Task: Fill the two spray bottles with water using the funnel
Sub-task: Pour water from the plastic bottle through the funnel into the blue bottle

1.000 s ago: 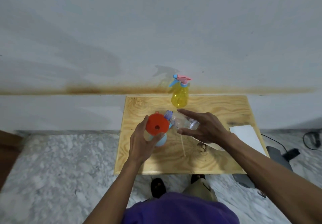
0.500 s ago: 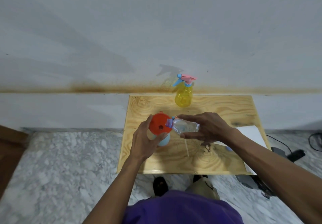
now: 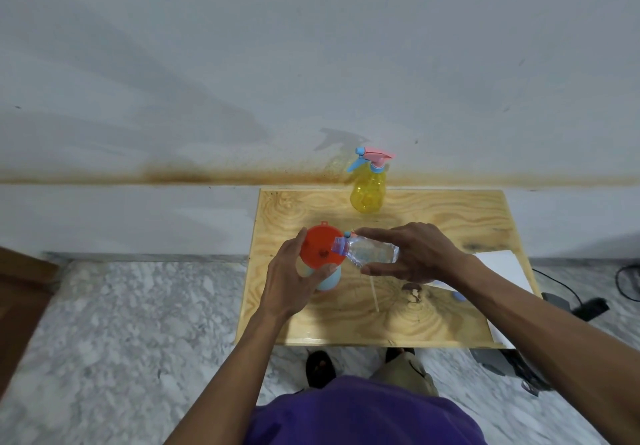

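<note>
An orange funnel sits in the mouth of a light blue spray bottle on the wooden table. My left hand grips the blue bottle just under the funnel. My right hand holds a clear plastic water bottle tipped on its side, its open neck over the funnel's rim. A yellow spray bottle with a pink and blue trigger head stands at the table's far edge, by the wall.
White paper lies on the table's right side, with a small blue cap beside it. A thin straw-like tube lies near the table's middle. Cables and a dark device are on the marble floor to the right.
My right hand has tipped the water bottle further and brought its neck over the funnel. My left hand keeps its hold on the blue bottle.
</note>
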The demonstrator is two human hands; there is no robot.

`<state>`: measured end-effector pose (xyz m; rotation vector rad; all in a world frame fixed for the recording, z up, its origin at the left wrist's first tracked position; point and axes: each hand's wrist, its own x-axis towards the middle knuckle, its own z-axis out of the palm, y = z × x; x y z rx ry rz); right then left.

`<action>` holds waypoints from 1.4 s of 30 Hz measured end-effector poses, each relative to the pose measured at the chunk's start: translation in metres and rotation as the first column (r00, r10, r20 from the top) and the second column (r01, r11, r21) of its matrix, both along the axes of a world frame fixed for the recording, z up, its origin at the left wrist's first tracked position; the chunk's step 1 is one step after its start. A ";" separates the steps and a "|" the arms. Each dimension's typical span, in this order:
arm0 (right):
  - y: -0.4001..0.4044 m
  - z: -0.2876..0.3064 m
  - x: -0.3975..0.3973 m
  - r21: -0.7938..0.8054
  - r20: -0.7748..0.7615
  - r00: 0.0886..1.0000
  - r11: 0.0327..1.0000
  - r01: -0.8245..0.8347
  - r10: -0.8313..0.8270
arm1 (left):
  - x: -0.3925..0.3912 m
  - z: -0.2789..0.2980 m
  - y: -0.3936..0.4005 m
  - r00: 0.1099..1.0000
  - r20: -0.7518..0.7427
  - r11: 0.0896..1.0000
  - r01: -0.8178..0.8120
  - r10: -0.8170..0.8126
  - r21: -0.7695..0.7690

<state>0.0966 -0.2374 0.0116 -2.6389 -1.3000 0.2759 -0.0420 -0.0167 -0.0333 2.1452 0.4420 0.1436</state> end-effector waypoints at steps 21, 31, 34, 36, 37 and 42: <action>-0.001 0.006 -0.003 -0.054 -0.011 1.000 0.998 0.013 -0.014 | -0.001 -0.002 0.001 1.000 -0.014 1.000 0.020 -0.020 0.003; -0.002 0.006 -0.005 -0.021 -0.013 1.000 1.000 0.007 -0.007 | 0.000 -0.003 0.001 0.999 -0.022 0.999 0.028 -0.027 0.016; -0.003 0.002 -0.006 -0.006 -0.024 0.999 1.000 0.023 -0.024 | 0.000 -0.002 0.001 0.999 -0.030 1.000 0.026 -0.026 0.017; -0.004 -0.002 -0.009 0.035 -0.038 0.998 0.998 0.046 -0.044 | 0.001 -0.001 0.001 0.999 -0.032 0.999 0.026 -0.025 0.021; -0.005 -0.004 -0.010 0.061 -0.052 0.997 0.996 0.066 -0.063 | 0.000 -0.001 0.001 0.999 -0.034 0.999 0.026 -0.025 0.021; -0.005 -0.021 -0.024 0.258 -0.172 0.964 0.935 0.245 -0.205 | 0.000 -0.001 0.002 0.999 -0.032 0.999 0.025 -0.024 0.045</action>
